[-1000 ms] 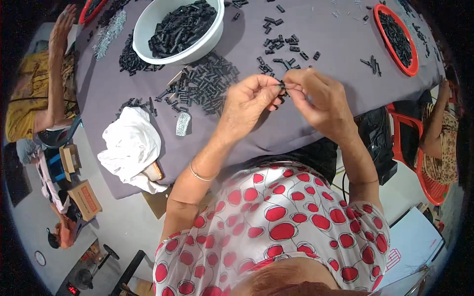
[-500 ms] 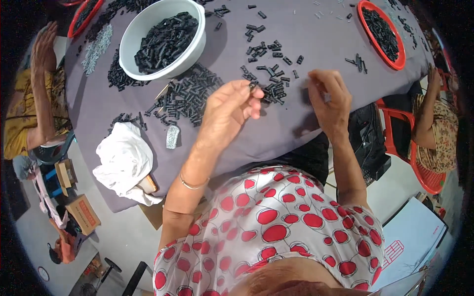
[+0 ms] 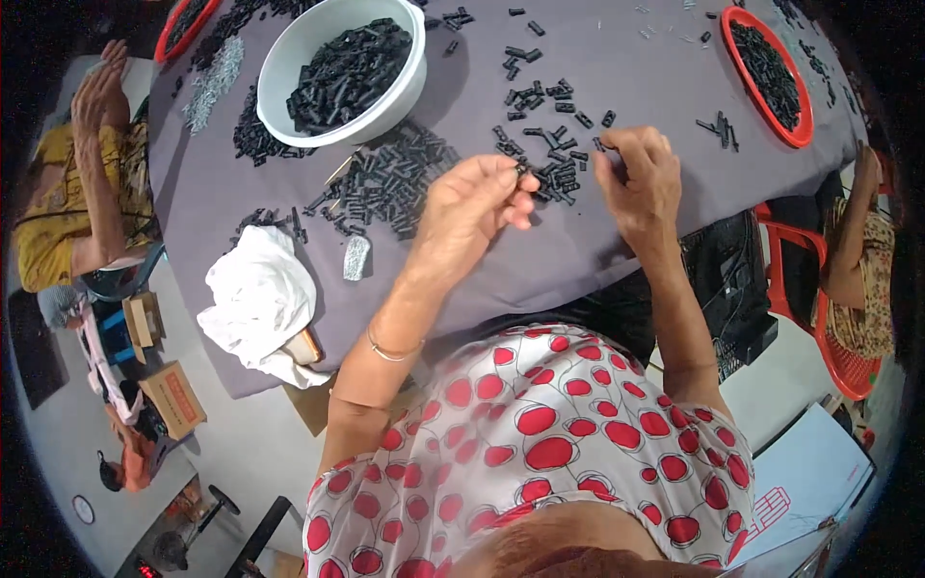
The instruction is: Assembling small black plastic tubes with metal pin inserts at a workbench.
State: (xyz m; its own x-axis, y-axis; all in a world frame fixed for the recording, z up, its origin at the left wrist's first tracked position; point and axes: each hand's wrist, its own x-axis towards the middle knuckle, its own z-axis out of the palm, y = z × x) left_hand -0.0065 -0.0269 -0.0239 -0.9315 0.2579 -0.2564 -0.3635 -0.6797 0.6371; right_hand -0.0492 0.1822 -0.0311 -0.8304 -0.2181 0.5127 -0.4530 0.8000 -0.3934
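Observation:
My left hand (image 3: pixel 472 207) is closed in a pinch, with a small black plastic piece (image 3: pixel 521 169) held between thumb and fingertips. Just beyond those fingers lies a loose cluster of similar black pieces (image 3: pixel 557 179) on the grey tablecloth (image 3: pixel 462 101). To the right, my right hand (image 3: pixel 644 183) has its fingers curled, thumb and index fingertip at another small black piece (image 3: pixel 599 144) by the cluster's edge. A larger heap of short black pieces (image 3: pixel 385 183) spreads left of my left hand.
A white bowl (image 3: pixel 416 72) full of black pieces stands behind the heap. Red trays (image 3: pixel 802 135) of black parts sit at both sides. A white cloth (image 3: pixel 258 289) and a small silvery block (image 3: pixel 356 258) lie at the near left. Other people sit left and right.
The view has shifted, so the table appears farther right. Relative to the table, my right hand has moved left to a loose black piece. My left hand keeps its pinch.

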